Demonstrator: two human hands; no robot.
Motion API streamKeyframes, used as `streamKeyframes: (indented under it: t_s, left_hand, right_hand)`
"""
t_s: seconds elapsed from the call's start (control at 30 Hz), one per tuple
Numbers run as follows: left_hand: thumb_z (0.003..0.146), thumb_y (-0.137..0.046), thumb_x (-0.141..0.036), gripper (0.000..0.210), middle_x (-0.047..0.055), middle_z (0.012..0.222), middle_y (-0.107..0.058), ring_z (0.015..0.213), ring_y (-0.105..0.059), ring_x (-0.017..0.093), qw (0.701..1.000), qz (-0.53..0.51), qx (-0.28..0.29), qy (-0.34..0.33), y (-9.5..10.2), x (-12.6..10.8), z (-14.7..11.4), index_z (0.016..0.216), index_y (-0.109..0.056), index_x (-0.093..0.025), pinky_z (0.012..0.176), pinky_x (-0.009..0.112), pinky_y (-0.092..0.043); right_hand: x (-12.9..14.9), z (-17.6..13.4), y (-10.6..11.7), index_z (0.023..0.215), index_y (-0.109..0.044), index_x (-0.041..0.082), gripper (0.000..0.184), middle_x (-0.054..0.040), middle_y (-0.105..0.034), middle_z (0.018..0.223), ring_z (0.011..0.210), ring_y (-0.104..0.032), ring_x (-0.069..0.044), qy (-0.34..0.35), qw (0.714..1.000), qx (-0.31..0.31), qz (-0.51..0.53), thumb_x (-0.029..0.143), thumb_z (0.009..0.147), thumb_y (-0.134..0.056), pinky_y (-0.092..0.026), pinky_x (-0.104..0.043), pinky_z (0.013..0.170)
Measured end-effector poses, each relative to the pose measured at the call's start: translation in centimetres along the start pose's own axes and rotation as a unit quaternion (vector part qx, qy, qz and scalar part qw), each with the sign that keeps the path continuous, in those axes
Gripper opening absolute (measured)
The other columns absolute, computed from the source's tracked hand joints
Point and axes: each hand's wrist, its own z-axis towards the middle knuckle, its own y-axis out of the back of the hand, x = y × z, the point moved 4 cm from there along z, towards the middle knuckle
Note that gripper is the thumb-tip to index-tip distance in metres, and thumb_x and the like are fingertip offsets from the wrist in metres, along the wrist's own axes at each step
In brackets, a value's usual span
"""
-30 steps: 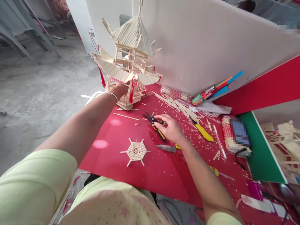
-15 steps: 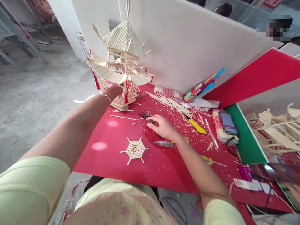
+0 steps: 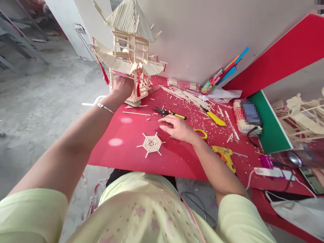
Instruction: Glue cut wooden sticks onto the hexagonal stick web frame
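A pagoda model point(image 3: 131, 44) of thin wooden sticks, hung with red tassels, stands at the back left of the red table. My left hand point(image 3: 123, 86) reaches into its lower storey; the posts and roof hide the fingers, so any grip is unseen. My right hand point(image 3: 177, 127) is over the table with fingers stretched out, thumb apart and nothing between them. Just beyond it lie pliers point(image 3: 176, 114) with black-and-yellow handles. A six-armed stick piece like a spider web point(image 3: 152, 144) lies flat to the left of this hand.
Loose sticks point(image 3: 186, 98) and chips lie behind my right hand, near a yellow-handled knife point(image 3: 216, 118). A yellow glue gun point(image 3: 225, 157) and a yellow scissors handle point(image 3: 200, 134) are beside my right forearm. A white wall point(image 3: 192, 40) rises behind.
My right hand has come away from the pliers, and its fingers have straightened. My left hand stays at the pagoda model. The view has tilted down, so everything appears higher.
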Motion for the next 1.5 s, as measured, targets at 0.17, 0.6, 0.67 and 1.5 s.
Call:
streamKeyframes:
  t_s: [0.17,0.6,0.67,1.5]
  left_hand:
    - [0.094,-0.05,-0.018,0.027,0.026,0.126,-0.064,0.13,-0.053,0.043,0.992,0.09,-0.084,0.016,0.7,-0.7,-10.4,0.114,-0.068,-0.013,0.099,0.053,-0.047]
    - [0.075,-0.075,-0.029,0.023,0.001,0.067,-0.066,0.051,-0.056,0.01,0.867,-0.492,0.076,0.007,-6.3,-5.4,-16.7,0.093,-0.073,-0.014,0.048,0.021,-0.043]
    - [0.075,-0.075,-0.03,0.024,0.001,0.068,-0.066,0.053,-0.057,0.01,0.862,-0.503,0.066,0.018,-6.7,-5.0,-16.7,0.093,-0.072,-0.014,0.049,0.022,-0.044]
    - [0.085,-0.072,-0.036,0.02,0.0,0.07,-0.066,0.058,-0.057,0.011,0.888,-0.454,0.042,0.051,-8.4,-3.2,-17.5,0.098,-0.072,-0.02,0.054,0.021,-0.044]
  right_hand:
    - [1.8,-5.4,-0.6,0.122,-0.073,0.026,0.025,-0.0057,-0.071,0.121,0.098,-0.07,-0.017,-0.033,0.997,-0.064,0.042,0.033,0.099,-0.064,-0.057,-0.031,0.084]
    - [1.5,-12.5,-8.8,0.117,-0.073,0.025,0.022,-0.0063,-0.076,0.11,0.101,-0.072,-0.02,-0.177,0.972,-0.15,-0.049,0.028,0.102,-0.057,-0.056,-0.032,0.09]
    - [1.3,-12.6,-9.3,0.119,-0.072,0.025,0.023,-0.0066,-0.074,0.112,0.103,-0.071,-0.02,-0.186,0.967,-0.161,-0.065,0.027,0.103,-0.057,-0.055,-0.031,0.091]
    - [2.4,-12.2,-7.6,0.102,-0.072,0.027,0.026,-0.0035,-0.073,0.099,0.093,-0.068,-0.017,-0.201,0.957,-0.168,-0.127,0.047,0.104,-0.056,-0.047,-0.028,0.077]
